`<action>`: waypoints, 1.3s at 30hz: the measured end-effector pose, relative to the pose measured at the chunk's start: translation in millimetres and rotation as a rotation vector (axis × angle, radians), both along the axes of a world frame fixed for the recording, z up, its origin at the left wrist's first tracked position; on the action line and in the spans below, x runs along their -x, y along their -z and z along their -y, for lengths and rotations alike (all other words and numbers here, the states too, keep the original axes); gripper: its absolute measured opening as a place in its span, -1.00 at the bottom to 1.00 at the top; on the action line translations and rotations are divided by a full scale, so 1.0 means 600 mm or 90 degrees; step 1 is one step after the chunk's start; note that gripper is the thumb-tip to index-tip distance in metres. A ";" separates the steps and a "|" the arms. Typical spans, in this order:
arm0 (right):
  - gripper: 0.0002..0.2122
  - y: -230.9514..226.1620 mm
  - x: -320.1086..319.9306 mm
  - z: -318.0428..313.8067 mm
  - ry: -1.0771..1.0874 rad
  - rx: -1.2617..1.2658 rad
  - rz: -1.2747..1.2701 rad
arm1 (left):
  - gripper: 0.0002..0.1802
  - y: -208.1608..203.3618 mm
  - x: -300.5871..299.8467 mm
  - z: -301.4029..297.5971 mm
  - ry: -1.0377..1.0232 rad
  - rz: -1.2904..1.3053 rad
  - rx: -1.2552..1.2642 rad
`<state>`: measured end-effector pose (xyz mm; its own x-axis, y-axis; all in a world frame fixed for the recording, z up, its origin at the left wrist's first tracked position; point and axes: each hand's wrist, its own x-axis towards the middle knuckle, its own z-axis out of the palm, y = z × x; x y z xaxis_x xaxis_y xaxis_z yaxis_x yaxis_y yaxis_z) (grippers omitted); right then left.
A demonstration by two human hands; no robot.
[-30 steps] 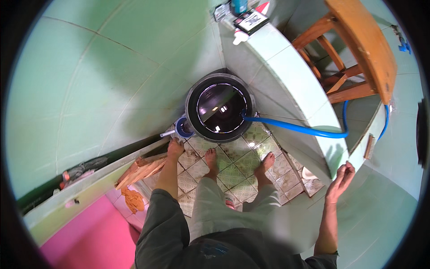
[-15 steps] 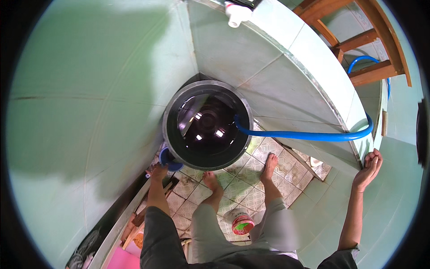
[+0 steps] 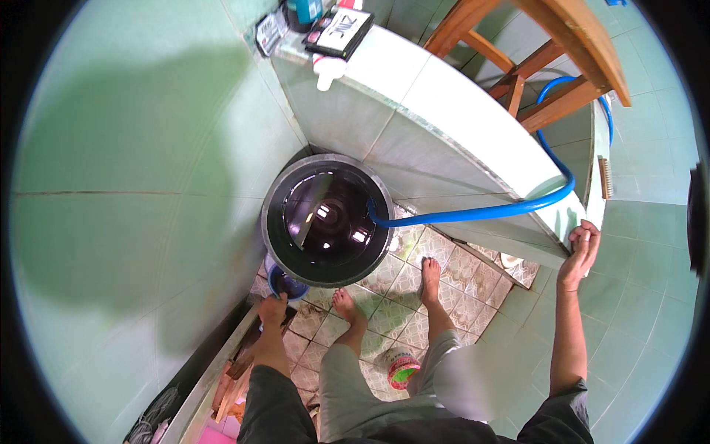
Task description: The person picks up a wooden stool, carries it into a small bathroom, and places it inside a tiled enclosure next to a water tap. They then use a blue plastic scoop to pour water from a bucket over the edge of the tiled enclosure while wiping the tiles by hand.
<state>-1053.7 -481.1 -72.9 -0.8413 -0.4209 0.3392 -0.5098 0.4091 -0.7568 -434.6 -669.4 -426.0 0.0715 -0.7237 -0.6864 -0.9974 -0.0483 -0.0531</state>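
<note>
"What's the biggest thing near the hands?"

"The tiled ledge (image 3: 451, 96). It curves from twelve round to three o'clock of the round dark tub (image 3: 325, 276), which has liquid in it."

"And after the tub?"

"The blue hose (image 3: 473, 215); it enters the tub at three o'clock."

"Where's the dipper (image 3: 293, 287)?"

"It's blue, just outside the tub at seven o'clock. The left hand (image 3: 273, 309) is at its near edge, fingers curled. I can't tell whether that grip is closed on it."

"The right hand (image 3: 583, 251)?"

"Well out at three o'clock, against the ledge's end. Its grip is loose, fingers half bent, holding nothing."
</note>
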 end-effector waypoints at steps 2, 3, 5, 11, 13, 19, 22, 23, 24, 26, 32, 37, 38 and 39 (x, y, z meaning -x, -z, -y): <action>-0.74 0.001 0.004 -0.011 -0.017 0.017 0.016 | -0.25 -0.028 0.004 -0.021 0.001 -0.016 -0.024; -0.75 0.004 0.008 -0.014 -0.028 0.034 0.021 | -0.27 -0.043 0.007 -0.036 -0.017 -0.012 -0.027; -0.76 0.000 0.004 -0.014 -0.023 0.024 0.035 | -0.27 -0.066 0.009 -0.074 -0.026 -0.016 -0.026; -0.81 -0.033 0.009 -0.009 -0.095 0.043 0.150 | -0.30 -0.151 -0.018 -0.192 -0.059 -0.065 -0.028; -0.81 -0.041 0.005 -0.015 -0.106 0.078 0.225 | -0.37 -0.188 -0.010 -0.216 -0.042 -0.284 0.038; -0.87 -0.047 -0.118 -0.065 -0.213 0.004 0.351 | -0.66 -0.624 0.230 -0.240 -0.306 -0.489 -0.260; -0.85 -0.043 -0.147 -0.077 -0.215 -0.074 0.460 | -0.67 -0.754 0.326 -0.248 -0.240 -0.556 -0.290; -0.83 -0.036 -0.149 -0.079 -0.205 -0.126 0.525 | -0.67 -0.796 0.361 -0.251 -0.232 -0.554 -0.287; -0.83 -0.052 -0.144 -0.077 -0.203 -0.118 0.526 | -0.66 -0.837 0.397 -0.252 -0.206 -0.555 -0.278; -0.79 -0.097 -0.119 -0.065 -0.211 -0.101 0.655 | -0.64 -0.892 0.457 -0.247 -0.088 -0.526 -0.230; -0.71 -0.137 -0.028 -0.050 -0.171 0.070 0.843 | -0.62 -0.953 0.641 -0.252 0.351 -0.503 0.097; -0.73 -0.146 0.047 -0.042 -0.088 0.205 0.957 | -0.63 -0.945 0.753 -0.246 0.420 -0.469 0.132; -0.73 -0.154 0.054 -0.033 -0.025 0.233 0.954 | -0.63 -0.942 0.769 -0.245 0.437 -0.454 0.149; -0.73 -0.136 0.068 -0.033 -0.017 0.237 0.952 | -0.63 -0.939 0.789 -0.248 0.463 -0.441 0.158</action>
